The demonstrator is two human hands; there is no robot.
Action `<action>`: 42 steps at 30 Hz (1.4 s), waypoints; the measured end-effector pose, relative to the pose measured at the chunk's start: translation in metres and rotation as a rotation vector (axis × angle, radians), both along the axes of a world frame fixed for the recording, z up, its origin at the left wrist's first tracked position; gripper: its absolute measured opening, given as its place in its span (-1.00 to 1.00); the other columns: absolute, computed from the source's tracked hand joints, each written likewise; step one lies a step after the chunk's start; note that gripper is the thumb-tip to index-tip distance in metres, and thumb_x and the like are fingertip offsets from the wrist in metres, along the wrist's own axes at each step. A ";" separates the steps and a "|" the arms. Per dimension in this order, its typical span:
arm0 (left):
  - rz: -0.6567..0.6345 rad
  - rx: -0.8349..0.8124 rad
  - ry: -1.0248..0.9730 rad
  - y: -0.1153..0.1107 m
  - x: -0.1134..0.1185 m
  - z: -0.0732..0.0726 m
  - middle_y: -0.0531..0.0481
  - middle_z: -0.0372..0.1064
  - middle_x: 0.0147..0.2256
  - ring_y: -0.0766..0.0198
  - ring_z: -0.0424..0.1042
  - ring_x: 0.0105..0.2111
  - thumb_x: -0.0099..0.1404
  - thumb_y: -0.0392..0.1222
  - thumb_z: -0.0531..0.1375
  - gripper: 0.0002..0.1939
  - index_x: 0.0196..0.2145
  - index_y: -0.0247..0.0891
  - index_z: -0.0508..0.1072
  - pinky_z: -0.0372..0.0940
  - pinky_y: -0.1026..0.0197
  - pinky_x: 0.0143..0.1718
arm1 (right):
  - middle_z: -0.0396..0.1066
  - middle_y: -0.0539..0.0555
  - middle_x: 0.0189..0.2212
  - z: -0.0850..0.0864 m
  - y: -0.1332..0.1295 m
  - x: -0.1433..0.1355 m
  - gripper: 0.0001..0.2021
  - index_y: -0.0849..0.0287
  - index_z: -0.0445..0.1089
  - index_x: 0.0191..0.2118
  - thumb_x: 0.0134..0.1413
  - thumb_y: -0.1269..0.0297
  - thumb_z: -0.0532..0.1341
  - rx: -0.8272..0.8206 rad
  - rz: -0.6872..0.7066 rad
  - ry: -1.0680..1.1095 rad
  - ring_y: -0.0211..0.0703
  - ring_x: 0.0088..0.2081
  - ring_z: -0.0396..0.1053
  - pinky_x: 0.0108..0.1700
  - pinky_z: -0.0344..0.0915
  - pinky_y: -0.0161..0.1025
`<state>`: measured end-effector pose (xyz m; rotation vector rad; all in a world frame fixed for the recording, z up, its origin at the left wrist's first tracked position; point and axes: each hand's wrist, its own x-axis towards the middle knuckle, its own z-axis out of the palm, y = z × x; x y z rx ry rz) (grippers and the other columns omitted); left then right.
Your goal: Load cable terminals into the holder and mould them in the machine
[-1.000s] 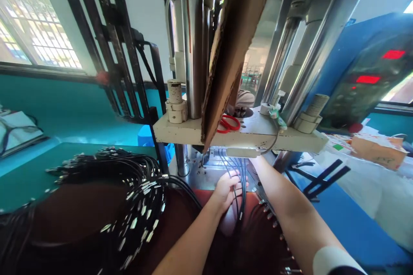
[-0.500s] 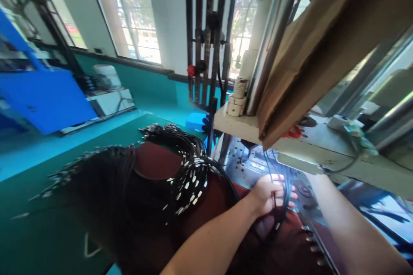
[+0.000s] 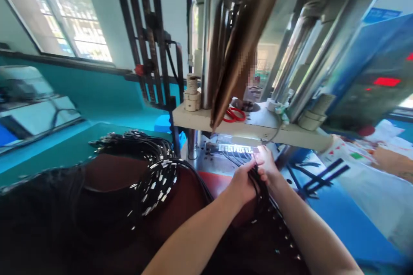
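Observation:
My left hand [image 3: 243,184] is closed around a bunch of black cables [image 3: 263,195] in front of the press. Close against it on the right, my right hand [image 3: 267,164] pinches the same cables near their upper ends. From the fingers, thin separate cable strands [image 3: 235,159] fan up and left to a brightly lit metal mould [image 3: 237,148] under the press plate. Whether their tips sit in the mould is too blurred to tell. The lower cable ends hang over dark red cloth.
A big bundle of black cables with white tags [image 3: 161,180] lies at the left on the green table [image 3: 61,154]. Red-handled scissors [image 3: 235,114] rest on the press plate [image 3: 251,133]. Black bars [image 3: 322,180] lie on the blue surface at right. Cardboard [image 3: 238,51] hangs above.
The view has swung right. My left hand, open under the cables before, has closed around them. My right hand has come from under the plate to meet it at the cables.

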<state>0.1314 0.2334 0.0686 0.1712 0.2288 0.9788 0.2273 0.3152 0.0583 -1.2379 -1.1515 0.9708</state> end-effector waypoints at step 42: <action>0.085 0.429 0.419 -0.122 0.020 0.000 0.16 0.08 -0.69 0.41 0.14 -0.65 0.14 0.04 0.18 -0.67 -0.47 -0.32 0.27 0.13 0.22 -0.41 | 0.31 0.20 -0.13 0.009 -0.186 0.156 -0.73 0.18 0.36 -0.15 0.02 0.20 0.13 0.372 0.032 -0.948 0.03 -0.08 0.28 -0.04 0.24 0.00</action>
